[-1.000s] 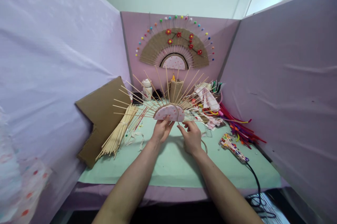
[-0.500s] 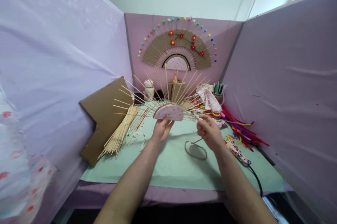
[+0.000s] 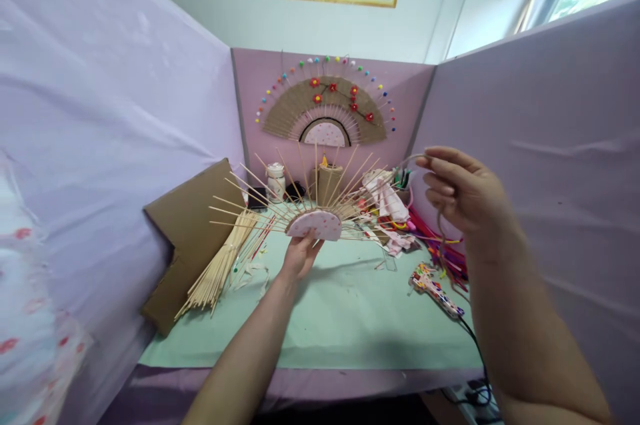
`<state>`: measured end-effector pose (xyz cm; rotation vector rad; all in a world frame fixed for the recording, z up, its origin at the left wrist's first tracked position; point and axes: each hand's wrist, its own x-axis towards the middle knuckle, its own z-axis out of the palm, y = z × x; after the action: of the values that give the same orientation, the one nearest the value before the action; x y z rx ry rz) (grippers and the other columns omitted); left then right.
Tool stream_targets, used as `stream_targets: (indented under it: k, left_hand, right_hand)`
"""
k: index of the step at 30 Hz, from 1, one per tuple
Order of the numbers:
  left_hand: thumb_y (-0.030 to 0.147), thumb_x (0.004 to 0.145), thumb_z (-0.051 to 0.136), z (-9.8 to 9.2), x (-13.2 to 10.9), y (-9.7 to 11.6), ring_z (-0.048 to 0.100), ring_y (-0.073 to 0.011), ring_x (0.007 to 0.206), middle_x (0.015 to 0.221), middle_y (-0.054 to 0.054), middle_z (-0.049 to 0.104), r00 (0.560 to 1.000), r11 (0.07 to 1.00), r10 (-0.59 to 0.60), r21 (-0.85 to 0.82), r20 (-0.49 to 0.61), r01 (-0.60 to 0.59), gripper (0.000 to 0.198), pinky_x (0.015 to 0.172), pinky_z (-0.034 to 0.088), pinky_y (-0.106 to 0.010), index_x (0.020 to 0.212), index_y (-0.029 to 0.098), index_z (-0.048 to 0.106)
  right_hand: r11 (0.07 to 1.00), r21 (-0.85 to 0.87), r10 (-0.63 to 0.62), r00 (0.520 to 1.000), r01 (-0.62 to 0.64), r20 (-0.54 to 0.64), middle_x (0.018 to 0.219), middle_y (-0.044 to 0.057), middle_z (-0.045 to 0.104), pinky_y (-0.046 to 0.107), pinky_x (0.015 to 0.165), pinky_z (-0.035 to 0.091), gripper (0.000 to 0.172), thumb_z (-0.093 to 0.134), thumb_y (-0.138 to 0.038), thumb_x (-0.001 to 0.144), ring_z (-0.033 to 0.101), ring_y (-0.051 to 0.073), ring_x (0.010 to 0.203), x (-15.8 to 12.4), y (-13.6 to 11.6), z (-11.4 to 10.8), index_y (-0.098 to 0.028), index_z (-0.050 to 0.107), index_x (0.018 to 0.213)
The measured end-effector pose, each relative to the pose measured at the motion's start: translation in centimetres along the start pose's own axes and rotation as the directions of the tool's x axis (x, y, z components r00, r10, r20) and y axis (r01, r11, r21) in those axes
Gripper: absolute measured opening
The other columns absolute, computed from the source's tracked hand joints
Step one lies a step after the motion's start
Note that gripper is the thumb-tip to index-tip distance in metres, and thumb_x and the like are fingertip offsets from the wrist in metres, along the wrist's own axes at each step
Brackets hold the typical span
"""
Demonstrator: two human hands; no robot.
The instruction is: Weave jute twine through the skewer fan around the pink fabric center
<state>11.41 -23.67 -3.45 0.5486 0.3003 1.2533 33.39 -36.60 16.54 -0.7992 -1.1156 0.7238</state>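
My left hand (image 3: 301, 257) is closed on the lower edge of a fan frame (image 3: 317, 224), a half-round base in pink dotted cloth with thin wooden sticks spreading out from it. The frame is held up over the table. Off to the right, my right hand (image 3: 457, 185) is raised and pinches a brown cord (image 3: 416, 156). One stretch of the cord runs left from the fingertips toward the sticks; the rest dangles below the hand. Where the cord meets the sticks is too fine to make out.
A bundle of wooden sticks (image 3: 220, 268) and brown cardboard (image 3: 193, 225) lie left. A patterned glue gun (image 3: 434, 288) with a black cable rests right, near red and purple pipe cleaners (image 3: 453, 255). Behind stand a white bottle (image 3: 275, 182) and a twine roll (image 3: 330, 185). A finished fan (image 3: 325, 102) hangs on the back panel.
My right hand has moved up and right, away from the fan frame, drawing the cord with it. The cord loop has left the tabletop. My left hand keeps its hold. The view has tilted upward.
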Motion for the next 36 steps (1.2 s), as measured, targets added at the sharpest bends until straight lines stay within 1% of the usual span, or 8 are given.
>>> stream_targets:
  k: [8,14,19,23,27,30,33,36]
  left_hand:
    - [0.016,0.063,0.085,-0.1,0.1,-0.1,0.065,-0.0150,0.094,0.095,0.000,0.071,1.000,1.000,-0.010,0.020,0.009,0.010,0.034,0.108,0.038,-0.047,0.089,0.020,0.064]
    - [0.015,0.068,0.080,-0.2,0.1,0.0,0.066,-0.0150,0.091,0.090,0.000,0.072,1.000,1.000,0.006,-0.026,0.012,-0.006,0.028,0.105,0.042,-0.047,0.090,0.020,0.064]
    - [0.007,0.070,0.076,0.0,0.2,0.1,0.067,-0.0155,0.094,0.090,-0.001,0.071,0.999,0.997,0.036,-0.064,-0.029,-0.037,0.028,0.106,0.044,-0.042,0.092,0.019,0.064]
    - [0.001,0.070,0.073,0.2,0.2,0.3,0.068,-0.0172,0.097,0.090,-0.002,0.072,0.996,0.994,0.037,-0.101,-0.085,-0.046,0.034,0.106,0.046,-0.042,0.097,0.018,0.063]
    - [-0.002,0.071,0.070,0.4,0.2,0.4,0.068,-0.0187,0.102,0.098,-0.005,0.073,0.993,0.987,0.027,-0.151,-0.111,-0.044,0.037,0.106,0.046,-0.042,0.102,0.017,0.062]
    - [-0.003,0.071,0.069,0.6,0.2,0.5,0.067,-0.0195,0.103,0.097,-0.005,0.072,0.989,0.987,0.016,-0.155,-0.144,-0.038,0.033,0.107,0.046,-0.043,0.098,0.015,0.062]
    - [-0.002,0.073,0.068,0.8,0.2,0.6,0.067,-0.0171,0.101,0.094,-0.004,0.072,0.986,0.989,0.004,-0.148,-0.165,-0.029,0.028,0.108,0.045,-0.040,0.093,0.016,0.062]
    - [-0.001,0.077,0.064,0.6,0.3,0.7,0.068,-0.0144,0.095,0.090,-0.003,0.072,0.988,0.988,-0.035,-0.157,-0.151,0.011,0.021,0.107,0.045,-0.040,0.088,0.017,0.063]
  right_hand:
    - [0.998,0.067,-0.010,0.999,0.007,0.049,0.087,0.000,0.072,0.012,0.036,0.023,0.022,0.073,-0.019,0.065,0.031,0.000,0.043,2.9,0.1,3.3,-0.022,0.070,0.087]
    - [0.999,0.008,0.036,0.969,-0.039,0.245,0.069,-0.001,0.068,0.015,0.032,0.027,0.016,0.075,-0.028,0.071,0.036,0.002,0.037,-2.7,1.2,3.1,-0.021,0.071,0.085]
    - [0.943,-0.295,0.314,0.690,-0.150,0.652,0.080,0.005,0.072,0.022,0.052,0.050,0.018,0.058,-0.030,0.090,0.062,0.010,0.058,-10.9,5.4,5.6,-0.020,0.072,0.095]
    - [0.791,-0.539,0.310,0.570,0.289,0.761,0.100,0.009,0.072,0.032,0.091,0.049,0.027,0.049,-0.018,0.093,0.065,0.018,0.096,-15.3,10.4,7.6,-0.019,0.069,0.109]
    - [0.646,-0.661,0.488,0.459,0.382,0.742,0.128,0.010,0.062,0.033,0.099,0.045,0.051,0.060,-0.013,0.083,0.056,0.023,0.120,-17.2,12.3,6.4,-0.025,0.057,0.132]
    - [0.653,-0.704,0.514,0.518,0.281,0.684,0.141,0.008,0.053,0.033,0.106,0.041,0.054,0.059,-0.015,0.085,0.050,0.022,0.129,-17.3,11.0,4.2,-0.029,0.052,0.137]
    - [0.629,-0.764,0.491,0.687,0.146,0.536,0.132,0.007,0.062,0.036,0.103,0.045,0.044,0.056,-0.026,0.090,0.060,0.022,0.118,-16.4,9.7,0.9,-0.029,0.057,0.133]
    - [0.370,-0.929,0.430,0.886,0.004,0.175,0.115,0.011,0.070,0.041,0.094,0.049,0.036,0.050,-0.034,0.092,0.067,0.026,0.100,-14.7,9.9,-3.9,-0.024,0.064,0.123]
